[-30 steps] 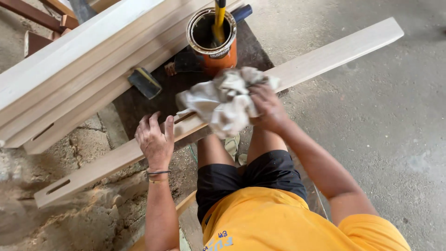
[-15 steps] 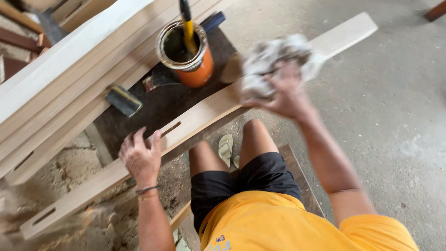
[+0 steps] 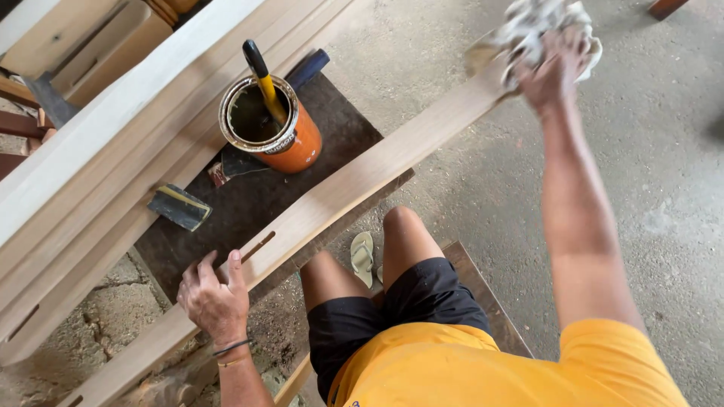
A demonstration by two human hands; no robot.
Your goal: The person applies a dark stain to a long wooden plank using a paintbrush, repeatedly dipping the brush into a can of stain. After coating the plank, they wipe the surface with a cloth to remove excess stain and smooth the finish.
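My left hand (image 3: 213, 295) lies flat and open on the long wooden plank (image 3: 354, 181), fingers spread over its near edge, just beside the narrow slot cut through the board. My right hand (image 3: 554, 64) is far up the same plank, near its far end, closed around a crumpled white rag (image 3: 537, 22) that presses against the wood there; the two hands are well apart, one at each stretch of the board. The plank runs at a slant across a dark low workbench (image 3: 332, 128), and the wood near the rag looks darker than the pale part under my left hand. On the bench, just beyond the plank, stands an open orange can (image 3: 273, 128) with a yellow, black-handled tool (image 3: 262, 79) leaning out of it. A small dark block with a yellow edge (image 3: 179, 206) lies on the bench too, left of the can and just past my left hand. Beyond the can, a stack of pale boards (image 3: 113, 143) runs alongside the plank. On the near side of the plank are my bare knees, and a pale sandal (image 3: 363, 255) rests on the concrete floor (image 3: 664, 188) between them.
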